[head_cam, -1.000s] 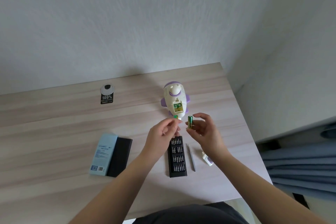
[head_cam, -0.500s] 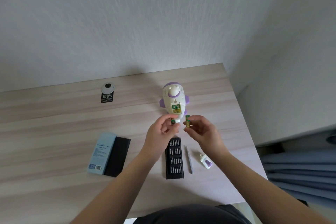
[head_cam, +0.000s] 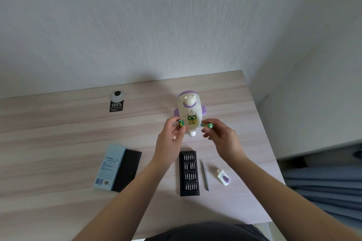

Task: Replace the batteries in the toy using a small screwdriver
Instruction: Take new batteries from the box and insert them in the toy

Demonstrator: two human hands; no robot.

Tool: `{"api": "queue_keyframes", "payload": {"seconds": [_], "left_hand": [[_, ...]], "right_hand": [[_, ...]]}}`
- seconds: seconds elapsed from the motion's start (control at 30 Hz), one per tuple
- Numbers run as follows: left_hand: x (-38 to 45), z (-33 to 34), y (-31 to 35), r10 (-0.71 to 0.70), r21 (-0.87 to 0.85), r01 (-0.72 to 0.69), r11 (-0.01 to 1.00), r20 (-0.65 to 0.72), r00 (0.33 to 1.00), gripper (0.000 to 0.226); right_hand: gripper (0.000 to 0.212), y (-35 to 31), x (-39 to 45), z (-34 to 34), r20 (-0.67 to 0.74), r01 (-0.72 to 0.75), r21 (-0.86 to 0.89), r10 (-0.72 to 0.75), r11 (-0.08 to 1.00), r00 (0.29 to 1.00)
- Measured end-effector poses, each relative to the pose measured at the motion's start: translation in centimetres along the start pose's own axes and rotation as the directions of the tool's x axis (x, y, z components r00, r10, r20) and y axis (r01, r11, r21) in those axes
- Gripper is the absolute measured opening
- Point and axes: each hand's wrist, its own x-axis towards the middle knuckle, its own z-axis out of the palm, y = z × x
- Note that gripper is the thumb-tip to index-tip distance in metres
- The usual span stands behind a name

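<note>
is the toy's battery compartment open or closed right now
Open. The toy's compartment shows green cells inside, and its small white-and-purple cover lies on the table beside the screwdriver.

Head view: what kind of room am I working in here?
Probably a home or office desk in a room corner: a wood-grain desk with a cable port, plain white walls, and a screwdriver bit set laid out beside the toy.
</note>
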Motion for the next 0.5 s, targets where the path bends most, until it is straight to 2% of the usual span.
{"api": "queue_keyframes", "payload": {"seconds": [0.1,0.27,0.4,0.5], "left_hand": [[1.0,-0.1,-0.2,0.037,0.099,-0.035,0.994,-0.025,0.999,0.018],[2.4,-0.2,0.0,0.222,0.26,-0.189,0.947,-0.104,0.97,0.017],[2.9,-0.1,-0.1,0.306,0.311,-0.271,0.911,-0.071,0.949,0.02],[3.0,0.1,-0.2,0.354,0.332,-0.32,0.887,-0.046,0.934,0.02]], "right_hand": [[0.014,-0.1,0.8,0.3,-0.055,0.068,-0.066,-0.072,0.995,0.996],[0.015,0.0,2.0,0.8,-0.07,0.134,-0.177,-0.149,0.975,0.986],[0.024,-0.2,2.3,1.2,-0.084,0.151,-0.217,-0.172,0.965,0.981],[0.019,-0.1,2.5,1.5,-0.084,0.18,-0.258,-0.207,0.949,0.975]]}}
